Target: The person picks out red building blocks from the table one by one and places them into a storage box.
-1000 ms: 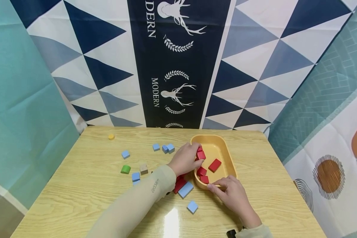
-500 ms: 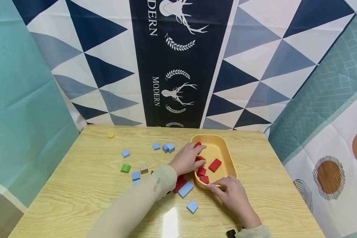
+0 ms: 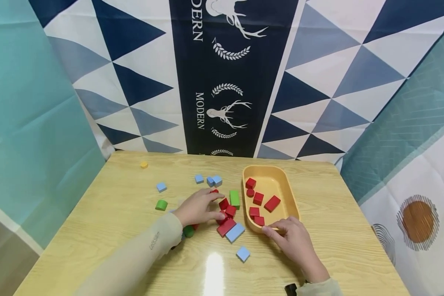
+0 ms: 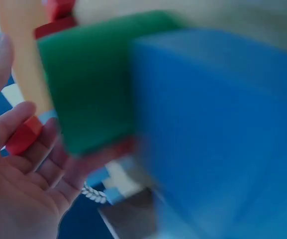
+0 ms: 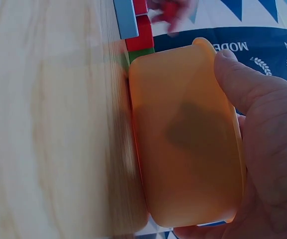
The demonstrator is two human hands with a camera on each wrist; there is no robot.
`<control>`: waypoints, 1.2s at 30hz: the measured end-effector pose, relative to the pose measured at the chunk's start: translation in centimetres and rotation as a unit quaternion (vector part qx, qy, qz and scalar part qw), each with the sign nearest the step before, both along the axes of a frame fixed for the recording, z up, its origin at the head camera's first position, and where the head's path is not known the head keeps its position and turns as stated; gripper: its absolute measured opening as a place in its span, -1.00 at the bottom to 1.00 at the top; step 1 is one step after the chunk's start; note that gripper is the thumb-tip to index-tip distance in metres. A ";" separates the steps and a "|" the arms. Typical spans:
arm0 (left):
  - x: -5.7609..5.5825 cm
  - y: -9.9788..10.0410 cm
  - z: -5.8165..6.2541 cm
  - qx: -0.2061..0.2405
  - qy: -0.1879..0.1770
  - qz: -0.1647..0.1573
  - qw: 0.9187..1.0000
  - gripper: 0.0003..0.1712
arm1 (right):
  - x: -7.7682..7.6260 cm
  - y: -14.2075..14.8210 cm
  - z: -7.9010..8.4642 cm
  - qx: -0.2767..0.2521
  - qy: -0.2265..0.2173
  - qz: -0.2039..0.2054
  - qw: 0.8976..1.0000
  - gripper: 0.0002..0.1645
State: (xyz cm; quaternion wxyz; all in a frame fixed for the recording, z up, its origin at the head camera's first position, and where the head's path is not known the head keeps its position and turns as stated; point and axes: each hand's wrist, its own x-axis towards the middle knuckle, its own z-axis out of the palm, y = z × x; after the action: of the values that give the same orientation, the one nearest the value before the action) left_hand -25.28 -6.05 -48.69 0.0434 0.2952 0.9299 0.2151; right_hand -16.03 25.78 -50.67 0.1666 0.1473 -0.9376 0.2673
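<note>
My left hand (image 3: 197, 207) is over a loose group of red blocks (image 3: 227, 227) left of the orange tray (image 3: 289, 193). Its fingers are spread and loosely bent; in the left wrist view, a red block (image 4: 24, 137) lies close behind the fingertips, with no grip visible. A green block (image 4: 91, 84) and a blue block (image 4: 213, 114) loom blurred in front of that camera. My right hand (image 3: 294, 242) grips the tray's near rim, thumb on the rim in the right wrist view. Inside the tray lie several red blocks (image 3: 258, 198).
A green block (image 3: 234, 199) stands just left of the tray. Blue blocks lie near the front (image 3: 243, 254), beside the red group (image 3: 235, 232) and at the back. A green half-round block (image 3: 161, 205) and a yellow disc (image 3: 144, 165) are farther left on the wooden table (image 3: 96, 242).
My left hand has come out of the tray and moved left over the red blocks on the table. More red blocks in the tray are now visible. The right hand keeps its hold.
</note>
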 end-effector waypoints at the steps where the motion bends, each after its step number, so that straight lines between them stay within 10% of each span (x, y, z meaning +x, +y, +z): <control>1: 0.2 -0.4 -0.3 -0.007 -0.002 -0.007 1.000 -0.15 | 0.0 0.1 0.1 0.000 0.001 -0.003 1.000 -0.75; 13: 0.9 -0.5 -2.2 -0.052 0.040 -0.081 0.995 -0.26 | 0.0 0.0 -0.2 -0.004 -0.009 -0.009 1.000 -0.73; 21: 1.1 0.9 -2.1 -0.015 -0.001 -0.085 0.996 -0.47 | 0.0 0.0 0.1 -0.001 0.003 -0.003 1.000 -0.75; 29: 0.2 2.9 0.5 0.057 -0.023 -0.032 0.998 -0.62 | 0.0 0.0 -0.1 0.001 0.001 0.002 1.000 -0.75; 36: -0.1 8.0 3.1 0.168 -0.094 -0.044 0.980 -0.25 | 0.0 0.2 0.1 -0.003 -0.003 -0.001 1.000 -0.75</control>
State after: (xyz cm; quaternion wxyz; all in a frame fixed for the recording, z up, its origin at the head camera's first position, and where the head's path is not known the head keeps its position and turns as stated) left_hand -25.35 1.96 -45.59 0.0901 0.3170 0.8584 0.3930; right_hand -16.07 25.96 -50.54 0.1641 0.1450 -0.9375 0.2703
